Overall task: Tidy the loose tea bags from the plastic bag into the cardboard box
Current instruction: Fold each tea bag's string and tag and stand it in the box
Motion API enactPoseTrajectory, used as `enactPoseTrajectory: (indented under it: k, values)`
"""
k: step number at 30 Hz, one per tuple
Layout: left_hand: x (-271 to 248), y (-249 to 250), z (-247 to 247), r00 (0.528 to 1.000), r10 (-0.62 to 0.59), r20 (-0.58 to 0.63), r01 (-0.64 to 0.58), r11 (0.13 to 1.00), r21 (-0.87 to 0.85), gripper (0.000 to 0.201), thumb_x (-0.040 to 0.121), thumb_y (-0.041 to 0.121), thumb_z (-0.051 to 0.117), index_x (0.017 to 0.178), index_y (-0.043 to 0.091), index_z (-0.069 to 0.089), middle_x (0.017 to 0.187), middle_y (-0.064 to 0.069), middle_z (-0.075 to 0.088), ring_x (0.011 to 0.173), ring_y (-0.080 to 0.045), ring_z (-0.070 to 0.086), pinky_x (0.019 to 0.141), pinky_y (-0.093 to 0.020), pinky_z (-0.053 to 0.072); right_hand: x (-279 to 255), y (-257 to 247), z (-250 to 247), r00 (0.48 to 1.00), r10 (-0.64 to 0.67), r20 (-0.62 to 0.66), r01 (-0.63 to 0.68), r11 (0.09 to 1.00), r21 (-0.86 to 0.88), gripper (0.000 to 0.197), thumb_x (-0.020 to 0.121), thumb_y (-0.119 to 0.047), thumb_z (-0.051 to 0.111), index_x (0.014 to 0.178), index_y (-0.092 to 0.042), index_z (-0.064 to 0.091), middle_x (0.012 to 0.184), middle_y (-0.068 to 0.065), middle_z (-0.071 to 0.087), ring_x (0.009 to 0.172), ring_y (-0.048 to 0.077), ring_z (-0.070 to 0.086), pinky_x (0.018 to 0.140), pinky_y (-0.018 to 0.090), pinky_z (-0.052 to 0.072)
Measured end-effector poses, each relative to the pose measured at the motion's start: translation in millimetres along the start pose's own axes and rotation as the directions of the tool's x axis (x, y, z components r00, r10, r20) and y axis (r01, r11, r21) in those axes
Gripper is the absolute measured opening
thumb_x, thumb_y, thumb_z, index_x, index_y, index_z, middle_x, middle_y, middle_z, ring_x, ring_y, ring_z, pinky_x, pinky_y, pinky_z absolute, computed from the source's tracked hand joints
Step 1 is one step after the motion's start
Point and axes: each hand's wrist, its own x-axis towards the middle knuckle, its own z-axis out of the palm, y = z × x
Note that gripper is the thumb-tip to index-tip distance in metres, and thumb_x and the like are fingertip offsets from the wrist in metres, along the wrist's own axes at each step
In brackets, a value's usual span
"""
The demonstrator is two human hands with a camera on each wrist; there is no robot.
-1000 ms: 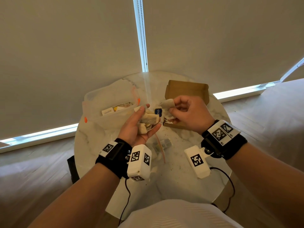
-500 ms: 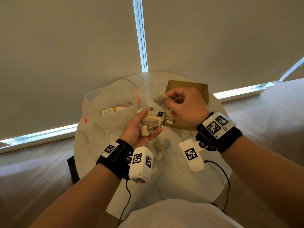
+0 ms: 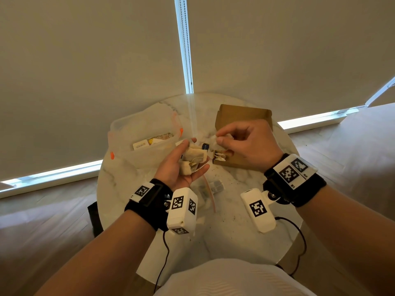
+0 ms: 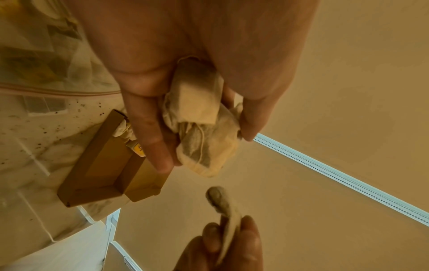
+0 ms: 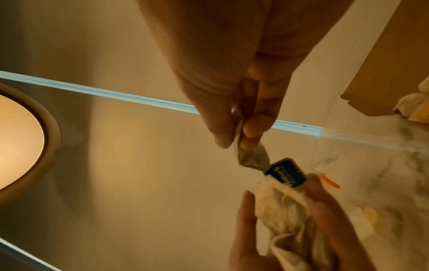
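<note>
My left hand (image 3: 181, 165) is palm up above the table, fingers curled round a bunch of beige tea bags (image 3: 193, 160) (image 4: 199, 128) (image 5: 285, 212); a dark blue tag (image 3: 205, 146) (image 5: 286, 173) sticks out of the bunch. My right hand (image 3: 239, 142) pinches a single tea bag (image 3: 215, 139) (image 5: 252, 157) (image 4: 226, 207) between thumb and fingers, above the open brown cardboard box (image 3: 235, 118) (image 4: 99, 161). Several tea bags (image 3: 221, 157) stand in the box's near-left corner. The plastic bag (image 3: 206, 189) lies flat on the table under my hands.
A clear plastic tub (image 3: 145, 135) with orange clips stands at the table's back left, holding packets. The round marble table (image 3: 235, 210) is sprinkled with tea crumbs. Window blinds and a bead chain (image 3: 188, 50) hang close behind the table.
My right hand drew one tea bag out of the bunch in my left hand and lifted it up and right, over the box. My left hand stayed put with the bunch.
</note>
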Motion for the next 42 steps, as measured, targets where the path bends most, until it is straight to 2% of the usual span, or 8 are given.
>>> enactPoseTrajectory:
  k: [6, 9, 13, 16, 20, 32, 36, 42]
  values:
    - [2, -2, 1, 1.0, -0.015, 0.015, 0.015, 1.0, -0.014, 0.047, 0.077, 0.038, 0.068, 0.119, 0.016, 0.064, 0.108, -0.014, 0.071, 0.09, -0.026, 0.072, 0.071, -0.037, 0.061, -1, -4, 0, 0.971, 0.001, 0.239, 0.007, 0.999, -0.035, 0.044, 0.08, -0.005, 0.077, 0.121, -0.014, 0.065, 0.103, 0.001, 0.072, 0.09, 0.011, 0.071, 0.082, 0.026, 0.058]
    - [2, 0, 0, 1.0, -0.003, 0.011, 0.003, 1.0, -0.017, 0.036, 0.084, 0.036, 0.065, 0.115, 0.018, 0.066, 0.107, -0.014, 0.071, 0.09, -0.027, 0.072, 0.072, -0.037, 0.061, -3, -2, 4, 0.976, -0.08, 0.205, 0.125, 0.968, -0.217, 0.031, 0.083, -0.007, 0.074, 0.113, -0.017, 0.071, 0.099, -0.003, 0.073, 0.086, 0.008, 0.069, 0.078, 0.023, 0.058]
    - [2, 1, -1, 1.0, 0.002, 0.004, -0.002, 0.999, -0.032, 0.024, 0.096, 0.034, 0.057, 0.112, 0.018, 0.066, 0.104, -0.012, 0.071, 0.086, -0.024, 0.072, 0.073, -0.038, 0.061, -5, -2, 9, 0.979, -0.107, 0.173, 0.146, 0.962, -0.232, 0.006, 0.085, -0.021, 0.073, 0.091, -0.02, 0.077, 0.086, -0.014, 0.065, 0.068, 0.004, 0.06, 0.06, 0.014, 0.044]
    - [1, 3, 1, 1.0, -0.003, 0.006, 0.004, 1.0, -0.029, 0.024, 0.097, 0.037, 0.054, 0.111, 0.021, 0.065, 0.098, -0.01, 0.072, 0.079, -0.021, 0.072, 0.072, -0.037, 0.059, -4, 6, 14, 0.98, -0.028, 0.196, 0.077, 0.965, -0.25, 0.006, 0.083, -0.027, 0.075, 0.087, -0.023, 0.077, 0.099, -0.011, 0.06, 0.071, 0.001, 0.056, 0.065, 0.017, 0.042]
    - [1, 3, 4, 1.0, -0.014, 0.015, 0.015, 0.999, -0.035, 0.025, 0.097, 0.039, 0.053, 0.11, 0.021, 0.066, 0.102, -0.012, 0.071, 0.083, -0.022, 0.069, 0.075, -0.036, 0.057, -2, 20, 28, 0.979, -0.009, 0.204, 0.081, 0.936, -0.344, 0.01, 0.086, -0.024, 0.073, 0.091, -0.018, 0.079, 0.103, -0.01, 0.064, 0.079, -0.016, 0.052, 0.068, 0.003, 0.031]
    - [-1, 4, 1, 1.0, -0.019, -0.014, 0.016, 0.985, -0.17, 0.024, 0.098, 0.036, 0.056, 0.113, 0.02, 0.067, 0.117, -0.015, 0.069, 0.091, -0.023, 0.072, 0.075, -0.036, 0.062, 1, 17, 23, 0.993, -0.1, 0.059, 0.108, 0.981, -0.163, 0.007, 0.087, -0.011, 0.071, 0.088, -0.01, 0.077, 0.092, -0.007, 0.07, 0.073, 0.004, 0.063, 0.064, 0.015, 0.048]
    - [-2, 4, 4, 0.997, -0.068, -0.034, 0.061, 0.982, -0.181, 0.026, 0.098, 0.036, 0.056, 0.108, 0.016, 0.069, 0.101, -0.012, 0.072, 0.08, -0.021, 0.072, 0.067, -0.032, 0.062, 4, 15, 17, 0.992, -0.12, 0.04, 0.124, 0.982, -0.145, 0.007, 0.088, -0.009, 0.069, 0.086, -0.009, 0.076, 0.089, 0.0, 0.071, 0.075, 0.01, 0.065, 0.067, 0.021, 0.053]
    - [0, 6, -2, 0.99, -0.077, -0.121, 0.067, 0.994, -0.088, 0.015, 0.095, 0.028, 0.057, 0.098, 0.017, 0.066, 0.083, -0.007, 0.066, 0.069, -0.02, 0.061, 0.05, -0.023, 0.055, 7, 6, 3, 0.994, -0.106, -0.011, 0.104, 0.989, -0.109, 0.016, 0.09, -0.012, 0.066, 0.081, -0.024, 0.071, 0.078, -0.002, 0.071, 0.071, 0.011, 0.065, 0.065, 0.024, 0.053]
